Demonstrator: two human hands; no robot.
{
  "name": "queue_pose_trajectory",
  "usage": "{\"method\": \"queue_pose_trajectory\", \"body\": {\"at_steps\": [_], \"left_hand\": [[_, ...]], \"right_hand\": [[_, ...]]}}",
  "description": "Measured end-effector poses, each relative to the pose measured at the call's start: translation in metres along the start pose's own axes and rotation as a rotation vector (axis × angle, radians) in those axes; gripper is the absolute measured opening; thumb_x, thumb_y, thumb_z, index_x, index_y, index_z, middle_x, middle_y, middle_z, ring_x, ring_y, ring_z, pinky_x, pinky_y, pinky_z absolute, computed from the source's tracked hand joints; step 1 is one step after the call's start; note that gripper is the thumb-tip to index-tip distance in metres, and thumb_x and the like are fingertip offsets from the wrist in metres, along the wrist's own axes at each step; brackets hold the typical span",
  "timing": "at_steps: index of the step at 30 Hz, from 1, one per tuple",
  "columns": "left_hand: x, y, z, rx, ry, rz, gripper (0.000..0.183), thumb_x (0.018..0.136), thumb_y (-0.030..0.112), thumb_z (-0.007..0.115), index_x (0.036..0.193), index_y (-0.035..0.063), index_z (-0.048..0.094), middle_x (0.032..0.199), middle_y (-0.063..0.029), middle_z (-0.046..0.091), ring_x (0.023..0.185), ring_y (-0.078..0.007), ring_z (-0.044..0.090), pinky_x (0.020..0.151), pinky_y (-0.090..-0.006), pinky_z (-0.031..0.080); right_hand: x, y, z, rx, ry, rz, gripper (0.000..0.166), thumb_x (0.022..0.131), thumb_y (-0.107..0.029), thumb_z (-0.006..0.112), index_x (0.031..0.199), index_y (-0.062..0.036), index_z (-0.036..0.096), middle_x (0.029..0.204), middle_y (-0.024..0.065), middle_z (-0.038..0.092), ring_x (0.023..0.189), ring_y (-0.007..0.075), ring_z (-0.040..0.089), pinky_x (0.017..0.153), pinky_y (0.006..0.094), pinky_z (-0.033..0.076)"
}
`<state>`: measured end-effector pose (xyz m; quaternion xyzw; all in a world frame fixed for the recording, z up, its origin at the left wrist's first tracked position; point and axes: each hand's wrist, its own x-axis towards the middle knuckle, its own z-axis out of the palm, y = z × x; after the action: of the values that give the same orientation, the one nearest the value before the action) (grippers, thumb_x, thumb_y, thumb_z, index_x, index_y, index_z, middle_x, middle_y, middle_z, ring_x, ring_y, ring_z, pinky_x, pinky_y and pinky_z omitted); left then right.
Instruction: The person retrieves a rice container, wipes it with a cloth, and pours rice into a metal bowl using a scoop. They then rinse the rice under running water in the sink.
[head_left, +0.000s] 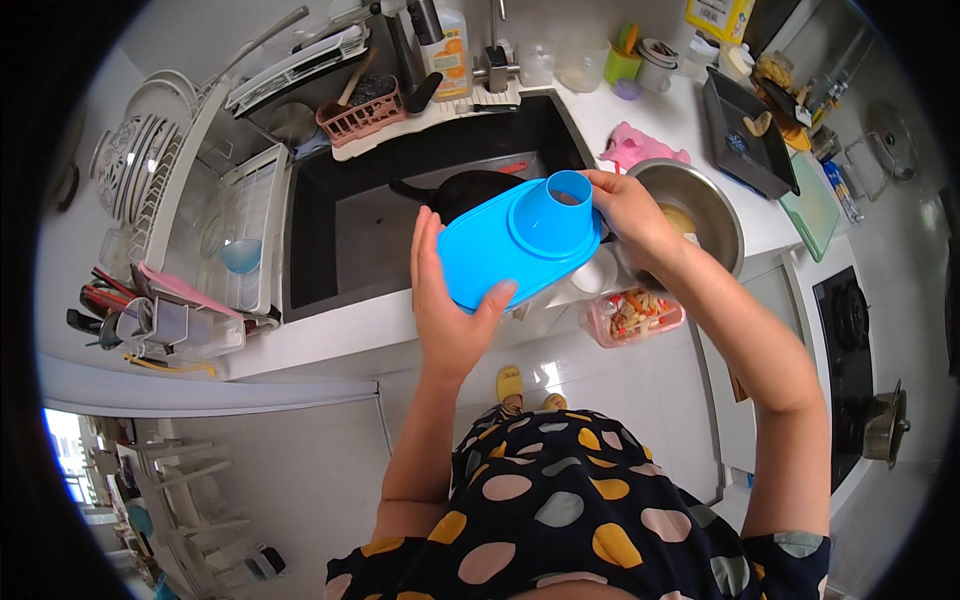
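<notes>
A bright blue plastic lid (487, 251) with a cone-shaped spout on top is held between my two hands over the sink's front edge. The body under the lid is mostly hidden. My left hand (450, 300) grips the lid's left side, thumb on its near edge. My right hand (626, 214) pinches the rim of the spout at its right. Behind the lid, a black pan (465, 191) lies in the dark sink (322, 255), with a small red item (513, 168) near it. A metal bowl (724, 217) stands right of my right hand.
A dish rack with plates (161, 97) and a utensil holder (180, 322) stand left. A pink cloth (641, 146), a dark baking tray (780, 161) and a green cutting board (814, 206) lie right. A food container (630, 319) shows below the counter edge; a stove (844, 375) is far right.
</notes>
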<state>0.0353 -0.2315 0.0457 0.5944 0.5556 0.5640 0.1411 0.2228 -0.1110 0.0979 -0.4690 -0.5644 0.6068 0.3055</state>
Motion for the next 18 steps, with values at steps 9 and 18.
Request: {"method": "queue_pose_trajectory", "body": {"at_steps": [9,18], "left_hand": [[0.029,0.011,-0.014,0.257,-0.206,-0.052,0.078,0.070,0.022,0.075,0.134,-0.0007,0.037,0.122,-0.0177,0.054,0.106,-0.0317,0.054,0.088,-0.0414,0.045],[0.043,-0.006,-0.014,-0.017,0.246,-0.115,0.018,0.095,0.010,0.044,0.104,-0.0035,0.053,0.091,-0.0130,0.066,0.080,-0.0173,0.064,0.077,-0.0279,0.050]], "right_hand": [[-0.018,0.020,-0.029,-0.246,0.126,-0.267,0.031,0.086,-0.006,0.055,0.117,0.0016,0.057,0.103,0.0098,0.064,0.096,0.0152,0.060,0.085,0.0277,0.046],[-0.053,-0.004,-0.026,-0.661,0.319,-0.589,0.027,0.083,-0.004,0.060,0.110,-0.0003,0.058,0.089,0.0147,0.060,0.078,0.0204,0.062,0.068,0.0303,0.050]]}}
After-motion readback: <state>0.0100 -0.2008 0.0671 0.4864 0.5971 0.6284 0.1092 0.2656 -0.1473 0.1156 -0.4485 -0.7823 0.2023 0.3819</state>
